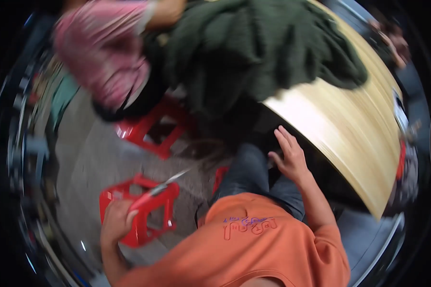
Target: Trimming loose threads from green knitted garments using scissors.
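My left hand [117, 220] is out to the left, above a red plastic stool [170, 205], its fingers curled. From it a slim pointed metal tool [165, 184] with a dark section sticks out to the upper right. Its handle blends with the red stool behind, so the kind is unclear. My right hand [292, 160] hovers over my lap beside the curved table edge, fingers stretched out and nothing in them. A dark green cloth [254, 52] lies bunched over the far part of the wooden table [349, 129] and hangs off its edge.
Someone in a pink shirt [105, 52] sits close by at the far left on another red stool [153, 129], one arm reaching toward the green cloth. At the far right, another person's arm [390, 48] shows. Grey floor [86, 162] stretches around the stools.
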Tool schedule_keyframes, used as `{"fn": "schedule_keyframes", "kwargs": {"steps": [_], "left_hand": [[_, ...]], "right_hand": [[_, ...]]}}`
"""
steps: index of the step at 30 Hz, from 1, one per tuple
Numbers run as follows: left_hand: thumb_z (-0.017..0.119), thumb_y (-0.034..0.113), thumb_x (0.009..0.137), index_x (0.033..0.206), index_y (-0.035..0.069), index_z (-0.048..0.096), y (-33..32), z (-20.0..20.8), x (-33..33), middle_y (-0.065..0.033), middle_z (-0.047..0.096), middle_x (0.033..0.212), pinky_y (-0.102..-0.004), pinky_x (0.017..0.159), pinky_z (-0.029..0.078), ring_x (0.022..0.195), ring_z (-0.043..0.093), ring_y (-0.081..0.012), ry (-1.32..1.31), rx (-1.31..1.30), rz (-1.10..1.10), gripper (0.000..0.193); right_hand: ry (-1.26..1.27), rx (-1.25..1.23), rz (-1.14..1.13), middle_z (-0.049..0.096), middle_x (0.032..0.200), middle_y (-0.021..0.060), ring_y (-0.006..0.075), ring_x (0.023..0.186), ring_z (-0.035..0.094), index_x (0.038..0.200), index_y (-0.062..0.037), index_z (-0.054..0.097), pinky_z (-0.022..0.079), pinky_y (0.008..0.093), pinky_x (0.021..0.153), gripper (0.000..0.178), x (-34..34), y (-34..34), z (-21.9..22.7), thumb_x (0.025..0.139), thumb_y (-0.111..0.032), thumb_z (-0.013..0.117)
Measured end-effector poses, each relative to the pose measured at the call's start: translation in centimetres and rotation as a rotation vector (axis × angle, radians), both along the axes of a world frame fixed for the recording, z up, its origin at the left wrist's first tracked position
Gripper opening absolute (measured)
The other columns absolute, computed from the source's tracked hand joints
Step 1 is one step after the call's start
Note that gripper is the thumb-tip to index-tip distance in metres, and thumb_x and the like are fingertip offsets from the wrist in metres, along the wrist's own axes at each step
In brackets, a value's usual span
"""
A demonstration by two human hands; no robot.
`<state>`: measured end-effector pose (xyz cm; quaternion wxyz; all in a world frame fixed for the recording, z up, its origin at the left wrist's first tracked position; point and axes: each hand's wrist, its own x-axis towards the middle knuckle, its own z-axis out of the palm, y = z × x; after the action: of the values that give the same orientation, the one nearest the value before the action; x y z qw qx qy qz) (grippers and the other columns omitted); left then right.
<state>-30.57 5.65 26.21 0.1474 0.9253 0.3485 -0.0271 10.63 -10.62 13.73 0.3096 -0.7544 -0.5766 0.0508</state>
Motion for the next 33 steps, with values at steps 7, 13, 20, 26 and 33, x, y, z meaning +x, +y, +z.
{"fn": "schedule_keyframes", "kwargs": {"steps": [7,13,20,26,33], "left_hand": [[0.064,0.016,0.068,0.084,0.0,0.054,-3.7,-1.8,13.5,-0.0121,0.054,0.077,-0.0391,0.074,0.042,0.076,0.054,-0.0296,-0.187,-0.127,-0.461,0.025],[0.057,0.014,0.064,0.074,0.001,0.053,-4.2,-1.5,23.6,-0.0082,0.051,0.067,-0.0356,0.071,0.041,0.065,0.051,-0.023,-0.146,0.139,-0.991,0.017],[0.057,0.018,0.07,0.082,0.002,0.056,-7.1,1.1,37.2,-0.0121,0.056,0.08,-0.0423,0.083,0.037,0.084,0.054,-0.0265,-0.363,0.251,-1.37,0.021],[0.072,0.024,0.065,0.108,0.002,0.047,4.3,5.5,46.6,-0.0179,0.048,0.114,-0.0407,0.093,0.034,0.108,0.044,-0.0339,-1.04,0.63,-0.337,0.054],[0.065,0.016,0.072,0.089,-0.003,0.056,6.3,-0.1,49.9,-0.0207,0.06,0.078,-0.0389,0.066,0.048,0.076,0.061,-0.034,-0.958,0.16,0.104,0.027]], "right_hand": [[0.232,0.025,0.642,0.049,0.119,0.0214,0.037,0.107,0.05,0.119,0.0005,0.047,0.041,0.0413,0.09,0.068,-3.2,0.0,5.5,0.066,-0.033,0.072],[0.479,-0.273,0.437,0.057,0.096,0.0192,0.0353,0.083,0.058,0.127,-0.0005,0.036,0.049,0.0368,0.069,0.067,-0.9,-6.0,3.7,0.069,-0.016,0.069],[0.601,0.128,-0.002,0.057,0.076,0.0102,0.0228,0.064,0.057,0.101,-0.0036,0.056,0.047,0.0291,0.061,0.027,0.9,-9.0,4.0,0.074,-0.002,0.06],[0.704,0.596,-0.498,0.052,0.059,0.0016,0.0068,0.048,0.048,0.104,0.0025,0.054,0.039,0.0192,0.045,0.028,3.6,-16.0,0.6,0.077,0.003,0.055],[0.73,0.724,-0.595,0.053,0.056,0.0032,0.0074,0.042,0.046,0.107,0.0026,0.054,0.037,0.0187,0.041,0.029,3.7,-18.1,2.4,0.077,0.001,0.056]]}}
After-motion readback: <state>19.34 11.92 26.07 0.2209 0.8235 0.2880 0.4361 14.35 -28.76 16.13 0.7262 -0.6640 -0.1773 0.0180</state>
